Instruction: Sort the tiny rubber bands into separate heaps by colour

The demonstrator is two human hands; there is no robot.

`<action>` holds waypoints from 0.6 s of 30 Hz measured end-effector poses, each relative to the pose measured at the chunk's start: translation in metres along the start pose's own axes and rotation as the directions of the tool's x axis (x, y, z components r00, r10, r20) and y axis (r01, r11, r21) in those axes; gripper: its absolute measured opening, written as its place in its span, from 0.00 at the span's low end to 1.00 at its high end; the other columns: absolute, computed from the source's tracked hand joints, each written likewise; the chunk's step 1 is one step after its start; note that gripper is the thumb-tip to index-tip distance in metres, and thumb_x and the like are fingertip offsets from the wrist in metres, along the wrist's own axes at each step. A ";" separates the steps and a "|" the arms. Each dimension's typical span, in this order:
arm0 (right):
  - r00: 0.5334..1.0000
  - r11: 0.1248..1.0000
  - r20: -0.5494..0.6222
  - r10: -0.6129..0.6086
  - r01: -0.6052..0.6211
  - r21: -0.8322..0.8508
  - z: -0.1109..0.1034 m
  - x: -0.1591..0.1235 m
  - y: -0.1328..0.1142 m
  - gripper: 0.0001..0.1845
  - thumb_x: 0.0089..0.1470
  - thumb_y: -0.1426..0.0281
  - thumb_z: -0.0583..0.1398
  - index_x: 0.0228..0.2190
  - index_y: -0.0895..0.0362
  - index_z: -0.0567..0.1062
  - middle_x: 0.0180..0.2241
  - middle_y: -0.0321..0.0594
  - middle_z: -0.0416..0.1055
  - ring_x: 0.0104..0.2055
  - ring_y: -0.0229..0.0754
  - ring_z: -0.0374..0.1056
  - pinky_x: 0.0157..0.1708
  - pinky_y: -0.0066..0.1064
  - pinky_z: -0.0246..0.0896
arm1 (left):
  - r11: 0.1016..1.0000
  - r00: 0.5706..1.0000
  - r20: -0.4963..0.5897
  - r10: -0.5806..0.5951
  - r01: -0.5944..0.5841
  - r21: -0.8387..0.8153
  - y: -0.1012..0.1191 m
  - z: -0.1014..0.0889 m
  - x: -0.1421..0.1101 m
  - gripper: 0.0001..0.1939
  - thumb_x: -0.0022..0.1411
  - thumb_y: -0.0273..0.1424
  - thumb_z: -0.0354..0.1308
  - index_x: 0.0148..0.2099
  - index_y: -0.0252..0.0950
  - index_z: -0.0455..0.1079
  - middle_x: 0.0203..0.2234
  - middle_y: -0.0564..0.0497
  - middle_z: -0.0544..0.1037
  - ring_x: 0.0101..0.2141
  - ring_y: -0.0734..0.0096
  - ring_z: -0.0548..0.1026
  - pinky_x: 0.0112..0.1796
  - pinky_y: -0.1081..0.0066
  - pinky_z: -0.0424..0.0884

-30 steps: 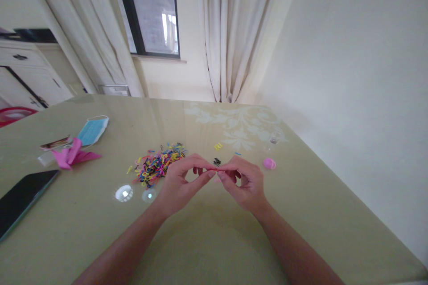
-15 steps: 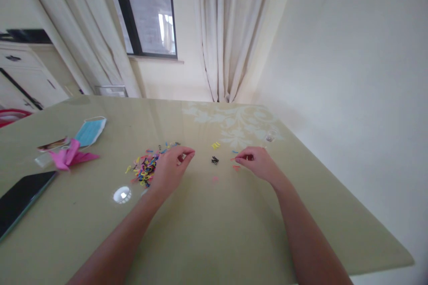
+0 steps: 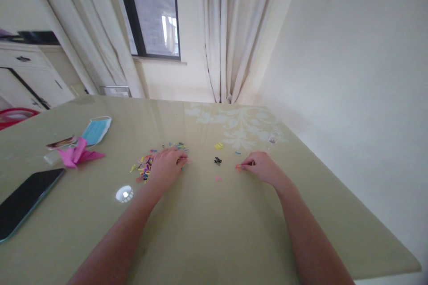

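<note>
Indoors, our right hand (image 3: 262,167) pinches narrowly at red bands (image 3: 238,167) | black bands (image 3: 218,160) between hands, nearer right | left hand (image 3: 167,165) over mixed pile (image 3: 146,167), grip unclear

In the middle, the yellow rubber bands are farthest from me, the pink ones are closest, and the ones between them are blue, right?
Almost! The head view shows black rubber bands between the yellow ones, farthest from you, and the pink ones, closest.

Our left hand (image 3: 167,167) and right hand (image 3: 262,167) are bare. Our left forearm (image 3: 125,225) and right forearm (image 3: 299,218) show uncovered skin.
</note>
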State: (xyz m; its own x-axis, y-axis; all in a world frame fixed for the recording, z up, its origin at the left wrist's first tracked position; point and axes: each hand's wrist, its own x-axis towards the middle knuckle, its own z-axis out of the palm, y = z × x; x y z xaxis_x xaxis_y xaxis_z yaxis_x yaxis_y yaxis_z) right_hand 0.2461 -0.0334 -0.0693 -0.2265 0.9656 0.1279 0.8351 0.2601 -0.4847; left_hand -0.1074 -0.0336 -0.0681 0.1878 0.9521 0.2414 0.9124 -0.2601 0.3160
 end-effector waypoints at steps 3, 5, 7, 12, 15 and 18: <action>0.998 0.999 0.066 0.025 -0.022 -0.044 -0.002 -0.001 -0.002 0.08 0.56 0.64 0.69 0.27 0.50 0.88 0.27 0.41 0.82 0.30 0.43 0.74 0.30 0.31 0.63 | 0.998 0.999 0.017 0.034 -0.035 0.056 0.006 0.006 -0.002 0.12 0.69 0.35 0.58 0.43 0.41 0.83 0.41 0.42 0.84 0.47 0.46 0.78 0.51 0.51 0.68; 0.999 0.999 0.043 0.018 -0.016 -0.039 -0.003 -0.002 -0.004 0.09 0.56 0.63 0.69 0.26 0.51 0.87 0.26 0.41 0.81 0.29 0.43 0.74 0.30 0.31 0.63 | 0.992 0.999 0.034 0.039 -0.043 0.121 0.010 0.008 -0.003 0.12 0.70 0.34 0.57 0.42 0.40 0.83 0.42 0.42 0.84 0.48 0.45 0.78 0.52 0.50 0.67; 1.000 1.000 -0.016 -0.002 0.001 -0.022 -0.004 -0.003 -0.005 0.13 0.57 0.60 0.68 0.25 0.51 0.86 0.25 0.41 0.79 0.28 0.42 0.72 0.29 0.31 0.62 | 0.988 0.998 0.039 0.047 -0.052 0.147 0.012 0.010 -0.002 0.13 0.71 0.31 0.54 0.41 0.39 0.81 0.42 0.41 0.83 0.48 0.45 0.77 0.51 0.50 0.67; 0.988 0.998 -0.147 -0.042 0.033 -0.061 -0.005 -0.003 -0.014 0.16 0.62 0.62 0.63 0.25 0.54 0.85 0.26 0.43 0.77 0.28 0.42 0.70 0.28 0.31 0.59 | 0.963 0.996 -0.068 0.052 -0.068 -0.260 0.016 0.005 0.003 0.11 0.72 0.33 0.55 0.40 0.37 0.78 0.37 0.44 0.83 0.40 0.57 0.78 0.44 0.60 0.69; 0.985 0.993 -0.172 -0.033 0.013 -0.114 -0.003 -0.001 -0.028 0.17 0.63 0.67 0.62 0.23 0.55 0.83 0.26 0.41 0.75 0.27 0.40 0.67 0.28 0.31 0.56 | 0.719 0.996 -0.063 0.068 -0.093 -0.689 0.026 -0.007 0.000 0.14 0.72 0.42 0.57 0.41 0.37 0.77 0.33 0.48 0.83 0.30 0.68 0.74 0.33 0.68 0.68; 0.974 0.996 -0.211 -0.084 0.084 -0.010 0.001 -0.002 -0.049 0.14 0.63 0.69 0.63 0.26 0.55 0.83 0.26 0.39 0.73 0.27 0.39 0.65 0.29 0.31 0.56 | 0.433 0.993 -0.047 0.107 -0.089 -0.897 0.040 -0.022 -0.009 0.15 0.68 0.45 0.63 0.40 0.37 0.76 0.33 0.48 0.84 0.29 0.72 0.73 0.31 0.72 0.68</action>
State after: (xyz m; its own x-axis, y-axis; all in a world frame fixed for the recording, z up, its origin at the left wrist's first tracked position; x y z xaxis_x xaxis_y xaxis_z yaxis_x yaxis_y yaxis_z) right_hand 0.2052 -0.0479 -0.0465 -0.1854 0.9191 0.3477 0.8181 0.3404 -0.4635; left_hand -0.0804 -0.0566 -0.0372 0.2668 0.9102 0.3169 0.0520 -0.3419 0.9383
